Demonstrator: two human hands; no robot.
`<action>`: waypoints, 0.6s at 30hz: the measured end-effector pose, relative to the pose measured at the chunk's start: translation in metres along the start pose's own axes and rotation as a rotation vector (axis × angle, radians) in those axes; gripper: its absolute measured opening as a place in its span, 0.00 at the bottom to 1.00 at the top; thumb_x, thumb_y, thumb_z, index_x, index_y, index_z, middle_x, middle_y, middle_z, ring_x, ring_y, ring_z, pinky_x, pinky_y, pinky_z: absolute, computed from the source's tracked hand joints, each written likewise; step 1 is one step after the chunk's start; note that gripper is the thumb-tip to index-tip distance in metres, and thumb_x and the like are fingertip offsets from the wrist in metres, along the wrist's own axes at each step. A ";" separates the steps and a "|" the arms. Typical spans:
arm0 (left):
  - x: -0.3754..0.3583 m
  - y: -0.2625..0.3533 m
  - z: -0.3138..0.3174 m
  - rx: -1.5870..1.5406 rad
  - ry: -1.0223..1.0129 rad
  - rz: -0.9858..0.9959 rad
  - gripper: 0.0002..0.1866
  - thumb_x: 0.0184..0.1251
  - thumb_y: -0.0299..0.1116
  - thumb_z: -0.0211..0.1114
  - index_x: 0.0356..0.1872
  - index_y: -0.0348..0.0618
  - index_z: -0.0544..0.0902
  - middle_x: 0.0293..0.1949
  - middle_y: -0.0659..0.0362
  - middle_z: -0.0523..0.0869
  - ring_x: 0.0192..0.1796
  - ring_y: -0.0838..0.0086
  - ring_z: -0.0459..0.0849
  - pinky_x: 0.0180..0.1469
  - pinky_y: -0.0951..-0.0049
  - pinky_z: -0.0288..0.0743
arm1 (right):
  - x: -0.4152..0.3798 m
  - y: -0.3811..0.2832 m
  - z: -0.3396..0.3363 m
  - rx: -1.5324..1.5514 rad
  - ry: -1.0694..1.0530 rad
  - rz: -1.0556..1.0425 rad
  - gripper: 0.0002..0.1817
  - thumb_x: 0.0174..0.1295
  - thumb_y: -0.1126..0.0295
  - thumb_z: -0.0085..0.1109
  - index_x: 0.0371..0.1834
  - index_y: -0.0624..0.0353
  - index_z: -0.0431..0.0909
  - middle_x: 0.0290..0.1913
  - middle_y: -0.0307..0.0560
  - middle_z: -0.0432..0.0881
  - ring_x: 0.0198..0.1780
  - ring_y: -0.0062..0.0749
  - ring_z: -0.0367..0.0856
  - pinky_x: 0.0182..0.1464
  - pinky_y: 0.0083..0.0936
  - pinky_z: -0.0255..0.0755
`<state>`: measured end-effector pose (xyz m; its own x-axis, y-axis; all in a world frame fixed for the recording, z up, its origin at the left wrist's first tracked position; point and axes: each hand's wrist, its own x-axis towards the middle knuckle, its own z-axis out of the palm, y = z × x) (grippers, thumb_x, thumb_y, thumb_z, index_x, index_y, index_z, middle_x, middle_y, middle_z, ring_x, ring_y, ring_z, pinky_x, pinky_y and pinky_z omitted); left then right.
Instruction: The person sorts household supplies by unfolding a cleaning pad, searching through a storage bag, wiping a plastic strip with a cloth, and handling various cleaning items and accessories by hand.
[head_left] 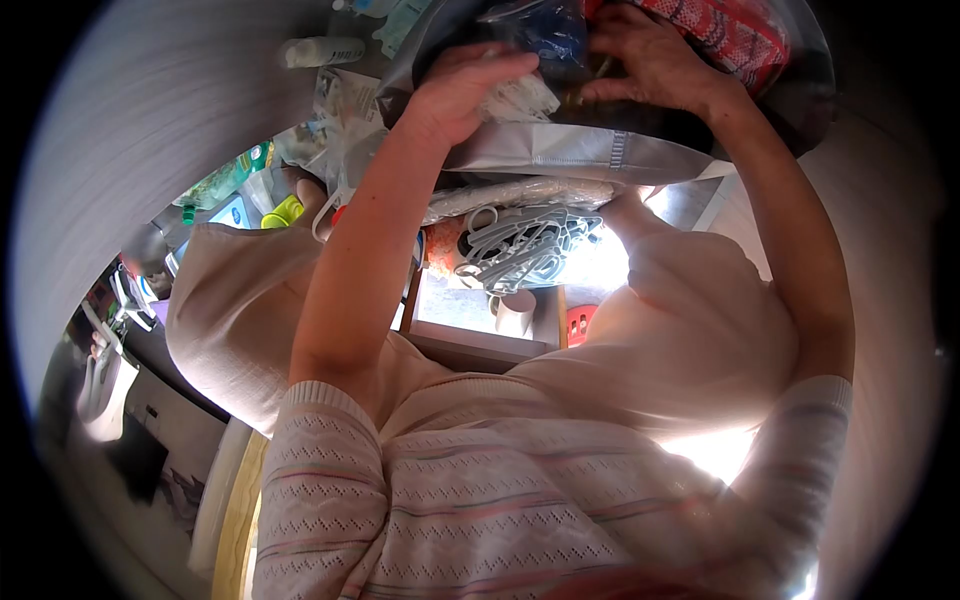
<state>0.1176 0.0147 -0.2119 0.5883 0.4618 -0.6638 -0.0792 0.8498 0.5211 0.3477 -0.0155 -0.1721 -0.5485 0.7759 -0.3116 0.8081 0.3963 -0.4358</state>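
Both my arms reach forward into a large grey bag (560, 150) that lies open in front of me. My left hand (465, 85) curls over a white mesh-like bundle (520, 100) at the bag's mouth. My right hand (650, 55) is deeper in the bag, with fingers and thumb bent around dark contents I cannot make out. A blue plastic packet (555, 30) lies between the hands. A red checked cloth (735, 30) sits just right of my right hand. My pale knit sweater fills the lower part of the view.
A bunch of grey plastic hangers (520, 245) lies under the bag, with a white mug (515, 312) below them. A white bottle (322, 50), a green bottle (232, 178) and a yellow cup (285, 211) crowd the left side.
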 end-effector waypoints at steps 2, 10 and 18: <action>0.000 -0.002 0.000 0.035 0.003 0.019 0.12 0.49 0.27 0.69 0.35 0.37 0.78 0.34 0.56 0.82 0.38 0.70 0.82 0.43 0.73 0.75 | 0.000 0.000 0.002 -0.009 -0.007 0.015 0.30 0.50 0.43 0.56 0.44 0.60 0.75 0.46 0.55 0.76 0.54 0.48 0.65 0.57 0.37 0.60; 0.002 -0.003 -0.003 0.213 0.011 0.070 0.14 0.48 0.28 0.69 0.36 0.37 0.78 0.34 0.57 0.81 0.36 0.72 0.81 0.41 0.75 0.73 | 0.000 -0.003 -0.002 -0.048 -0.020 0.040 0.34 0.52 0.40 0.52 0.44 0.65 0.74 0.46 0.58 0.75 0.55 0.49 0.65 0.57 0.38 0.60; -0.007 0.006 0.005 0.170 -0.068 0.033 0.10 0.52 0.30 0.65 0.33 0.35 0.78 0.31 0.55 0.82 0.35 0.72 0.80 0.41 0.76 0.73 | 0.000 0.002 0.008 0.007 0.068 0.021 0.25 0.57 0.49 0.51 0.45 0.61 0.74 0.45 0.52 0.76 0.53 0.45 0.66 0.56 0.35 0.62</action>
<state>0.1167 0.0149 -0.2014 0.6415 0.4654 -0.6098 0.0347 0.7765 0.6291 0.3477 -0.0182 -0.1799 -0.5157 0.8154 -0.2630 0.8175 0.3764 -0.4360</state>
